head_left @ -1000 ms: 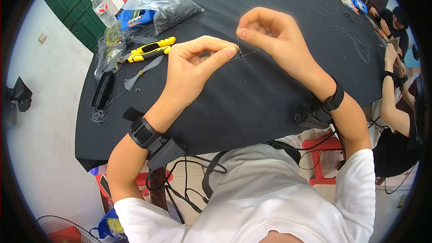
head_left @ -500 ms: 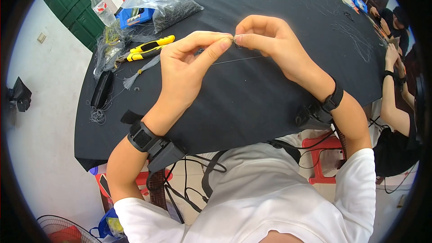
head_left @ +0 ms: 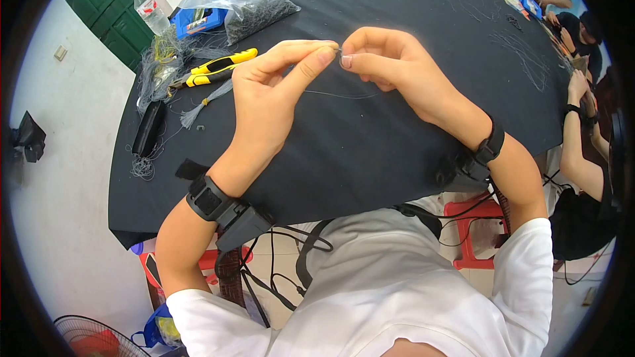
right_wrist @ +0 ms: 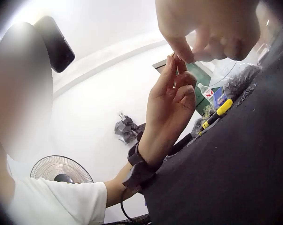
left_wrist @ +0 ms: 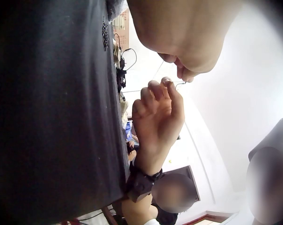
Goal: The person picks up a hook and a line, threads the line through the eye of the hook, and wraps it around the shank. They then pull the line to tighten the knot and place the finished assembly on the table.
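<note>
Over the dark table (head_left: 357,172), my left hand (head_left: 264,96) pinches a small dark piece (head_left: 338,51) between thumb and forefinger; its exact kind is too small to make out. A thin, clear line (head_left: 340,96) runs below both hands in the head view. My right hand (head_left: 400,63) is close on the right, its thumb and forefinger pinching at the piece's end, the other fingers curled. In the left wrist view the right hand (left_wrist: 158,117) faces the left fingertips. From the right wrist view, the left hand (right_wrist: 172,105) holds its thumb and forefinger together.
Yellow-and-black pliers (head_left: 221,69) lie left of my left hand, beside a tied bundle of line (head_left: 205,102). Farther back are a plastic bag of dark small pieces (head_left: 261,16), a blue box (head_left: 198,21) and a bottle (head_left: 152,13). Another person (head_left: 582,158) works at the right edge.
The right hand, earlier raised with line drawn up from the left fingertips, has come down and left to meet them. Both hands have shifted slightly left.
</note>
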The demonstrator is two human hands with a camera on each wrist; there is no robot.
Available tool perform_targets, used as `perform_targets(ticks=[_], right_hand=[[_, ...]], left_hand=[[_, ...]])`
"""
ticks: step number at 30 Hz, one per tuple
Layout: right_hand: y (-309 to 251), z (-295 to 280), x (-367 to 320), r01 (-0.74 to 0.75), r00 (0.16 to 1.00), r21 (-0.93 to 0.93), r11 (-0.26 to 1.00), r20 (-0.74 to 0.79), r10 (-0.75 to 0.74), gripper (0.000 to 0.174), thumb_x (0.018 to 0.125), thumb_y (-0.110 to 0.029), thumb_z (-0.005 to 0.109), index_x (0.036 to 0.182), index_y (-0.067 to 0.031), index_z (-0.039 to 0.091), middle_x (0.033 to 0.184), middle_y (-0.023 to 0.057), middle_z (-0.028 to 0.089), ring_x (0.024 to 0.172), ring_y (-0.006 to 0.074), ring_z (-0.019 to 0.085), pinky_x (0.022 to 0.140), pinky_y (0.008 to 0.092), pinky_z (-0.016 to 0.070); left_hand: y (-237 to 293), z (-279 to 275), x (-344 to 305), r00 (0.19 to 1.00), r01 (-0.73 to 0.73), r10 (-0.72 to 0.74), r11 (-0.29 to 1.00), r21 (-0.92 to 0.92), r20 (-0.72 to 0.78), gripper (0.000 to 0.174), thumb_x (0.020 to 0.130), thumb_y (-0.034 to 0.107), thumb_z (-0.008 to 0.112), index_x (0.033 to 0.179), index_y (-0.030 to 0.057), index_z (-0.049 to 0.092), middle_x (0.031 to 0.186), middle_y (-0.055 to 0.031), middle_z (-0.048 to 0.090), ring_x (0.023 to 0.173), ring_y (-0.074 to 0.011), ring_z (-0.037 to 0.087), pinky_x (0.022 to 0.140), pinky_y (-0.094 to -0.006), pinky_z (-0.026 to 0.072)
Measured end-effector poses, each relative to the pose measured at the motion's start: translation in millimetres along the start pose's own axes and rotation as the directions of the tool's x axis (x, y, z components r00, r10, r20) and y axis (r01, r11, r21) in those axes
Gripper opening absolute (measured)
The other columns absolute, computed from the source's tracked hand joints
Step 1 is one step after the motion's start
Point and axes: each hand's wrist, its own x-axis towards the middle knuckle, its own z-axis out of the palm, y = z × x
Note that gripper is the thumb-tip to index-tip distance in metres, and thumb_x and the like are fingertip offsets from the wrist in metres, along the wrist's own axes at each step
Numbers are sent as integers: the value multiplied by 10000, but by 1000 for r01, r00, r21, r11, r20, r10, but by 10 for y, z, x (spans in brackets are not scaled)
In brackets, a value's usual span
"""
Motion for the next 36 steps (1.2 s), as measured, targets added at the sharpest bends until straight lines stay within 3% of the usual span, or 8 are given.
perform_targets(ticks=[4,7,13,19,27,33,36], right_hand=[[33,59,-14,-45,999,42,998,16,44,119,805,-142,617,863,-40,599,746,-19,586,690,34,493,611,180,374],[112,120,-22,24,999,71,997,42,-27,94,813,-119,613,835,-39,569,689,-43,549,622,12,464,550,176,356],[194,142,-13,201,979,-66,977,41,-198,90,820,-105,606,793,-44,546,616,-68,487,514,-12,384,445,181,289],[31,123,-51,249,962,-304,919,-35,-272,72,788,-97,607,789,-32,574,568,-73,399,489,-6,321,438,189,256],[-22,61,-10,300,939,-374,878,-48,-341,103,786,-108,609,824,-13,596,564,-75,365,495,-6,308,440,190,244],[-19,-7,32,326,932,-406,854,-16,-363,108,797,-119,603,823,-14,598,571,-73,366,509,-2,309,449,189,242],[-19,-29,42,337,928,-435,835,4,-373,107,798,-121,602,825,-17,599,574,-72,369,512,-1,312,452,190,245]], left_hand=[[-32,-33,10,998,55,-58,997,-55,-39,126,815,53,646,918,-15,672,868,-60,659,780,-67,577,702,-181,438],[-51,-49,18,996,59,-62,997,-53,-58,126,814,58,649,912,-19,672,863,-62,660,774,-62,576,695,-179,437],[-49,-55,41,995,27,-23,999,38,-97,113,805,42,648,893,-24,672,852,-68,662,777,-75,585,695,-186,443],[-55,-49,52,995,-18,34,986,167,-90,74,787,22,658,851,-6,682,793,-39,652,725,-57,557,640,-181,424],[-74,-29,60,994,-47,71,962,271,-80,52,771,35,667,808,1,682,734,-1,630,623,-22,485,542,-156,371],[-81,-12,55,1000,19,-11,954,299,-29,78,770,65,669,804,-5,680,700,4,618,570,-5,469,474,-141,350],[-103,2,47,1000,25,-23,976,215,-13,88,772,76,671,810,-3,681,680,5,610,548,0,482,462,-137,351]])
